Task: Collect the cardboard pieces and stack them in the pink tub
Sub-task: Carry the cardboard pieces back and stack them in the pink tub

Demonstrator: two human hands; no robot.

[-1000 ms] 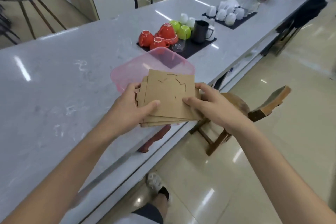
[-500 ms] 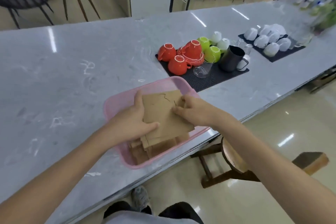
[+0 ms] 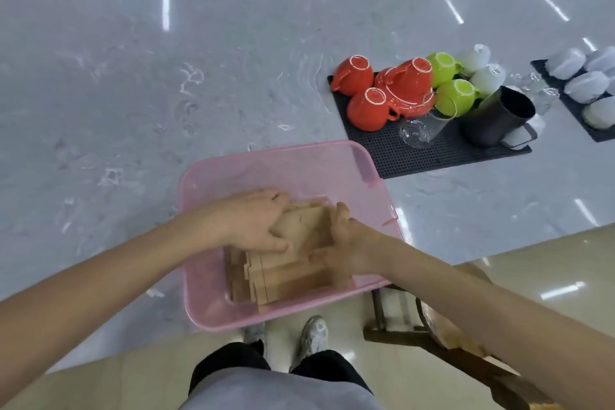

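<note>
A café: long marble counter (image 3: 199,76) with upturned cups (image 3: 369,108) drying on a black mat (image 3: 416,156).

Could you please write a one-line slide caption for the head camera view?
Both hands, left and right, press cardboard pieces into the pink tub on a marble counter.

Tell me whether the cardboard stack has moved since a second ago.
Yes. The cardboard stack has gone down into the pink tub, below its rim; earlier both hands held it above the rim at the near edge.
</note>
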